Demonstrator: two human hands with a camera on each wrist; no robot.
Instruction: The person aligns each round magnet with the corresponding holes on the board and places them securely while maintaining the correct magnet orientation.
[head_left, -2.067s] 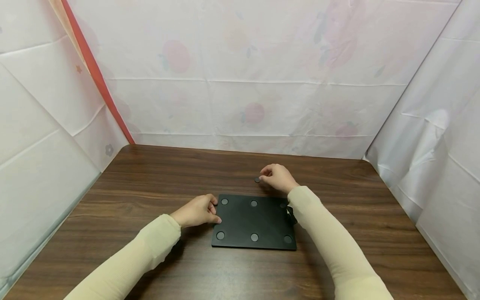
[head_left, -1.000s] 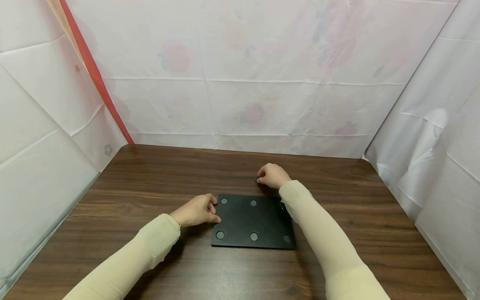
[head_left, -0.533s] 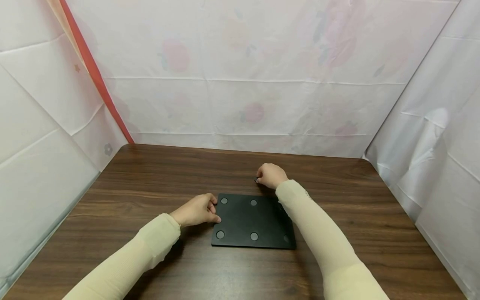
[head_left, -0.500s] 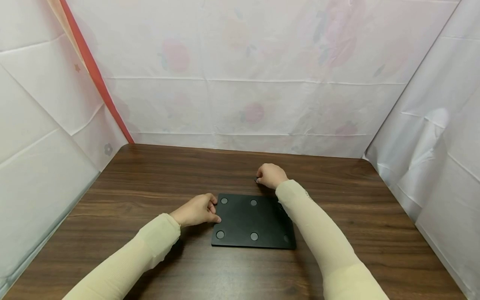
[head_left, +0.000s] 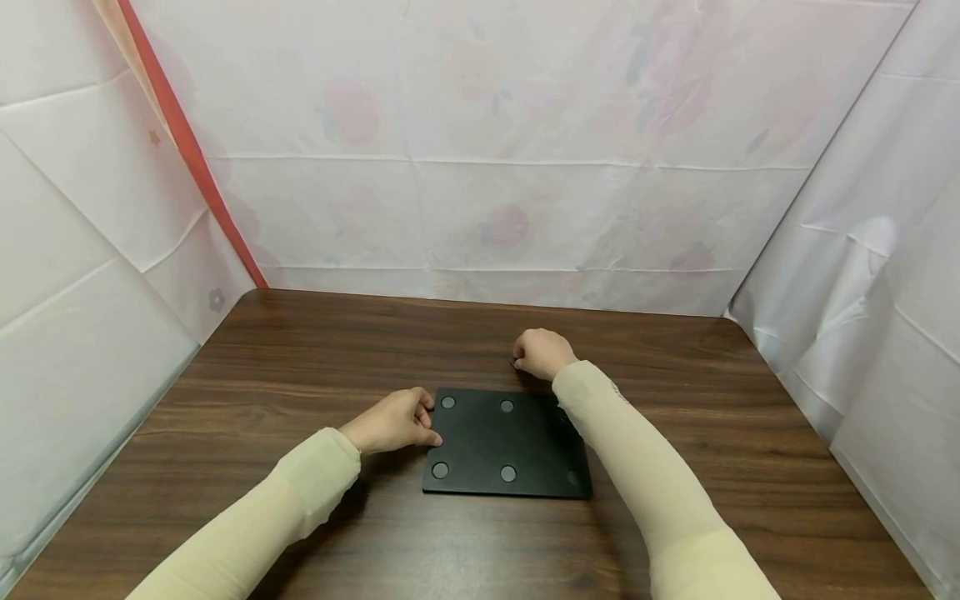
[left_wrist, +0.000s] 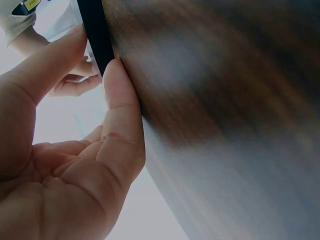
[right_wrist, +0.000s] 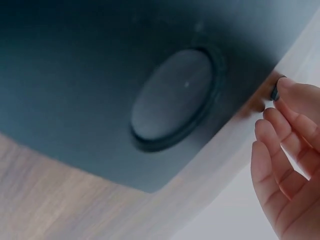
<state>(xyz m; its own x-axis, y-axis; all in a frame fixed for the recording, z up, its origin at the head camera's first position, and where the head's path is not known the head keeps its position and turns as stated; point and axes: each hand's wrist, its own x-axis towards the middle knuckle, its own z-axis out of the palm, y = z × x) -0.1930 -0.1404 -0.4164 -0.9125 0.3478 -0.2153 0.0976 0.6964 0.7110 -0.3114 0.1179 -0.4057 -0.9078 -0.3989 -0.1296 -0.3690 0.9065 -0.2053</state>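
Observation:
A flat black rectangular board (head_left: pixel 476 437) lies on the table, with several round grey pads (head_left: pixel 508 473) set into its upper face. My left hand (head_left: pixel 397 421) pinches the board's left edge; in the left wrist view the thumb is on its face and the index fingertip against its side. Beyond the board's far edge, my right hand (head_left: pixel 546 352) pinches a small dark disc (right_wrist: pixel 274 93) between thumb and index finger. From the head, only a sliver of that disc shows, close to the tabletop. The right forearm hides the board's far right corner.
The dark wood-grain table (head_left: pixel 300 358) surrounds the board. A pale patterned cloth (head_left: pixel 465 150) hangs behind the table, with white sheets (head_left: pixel 885 250) at both sides. A red strip (head_left: pixel 191 150) runs down the left corner.
The right hand has shifted slightly left. Its disc, which showed a round face earlier, now appears nearly edge-on. The left hand and board look unmoved; the last half second shows almost no motion.

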